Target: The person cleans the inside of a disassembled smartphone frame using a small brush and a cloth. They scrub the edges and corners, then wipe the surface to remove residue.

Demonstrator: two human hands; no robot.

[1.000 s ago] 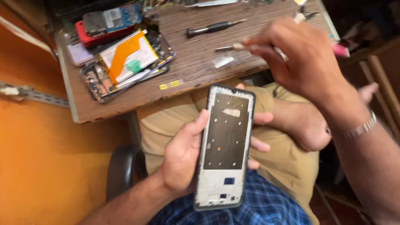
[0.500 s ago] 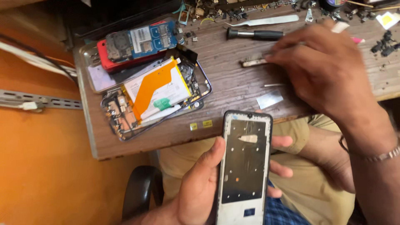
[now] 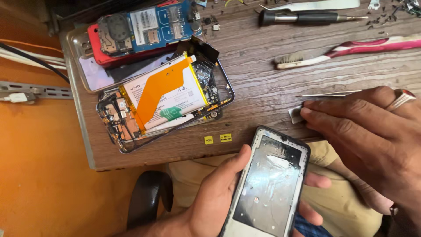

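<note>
Phone frame (image 3: 268,184): black, bare inside, held tilted over the lap, just below the desk (image 3: 263,96) edge. It is gripped along both sides by the left hand (image 3: 215,197). Right hand (image 3: 372,136): laid flat, fingers together, pressed on a small grey scrap (image 3: 295,115) at the desk's near edge; nothing is clasped. Opened phone (image 3: 164,98) with an orange-banded battery is lodged at left; toothbrush (image 3: 346,50) and screwdriver (image 3: 307,17) are placed further back.
</note>
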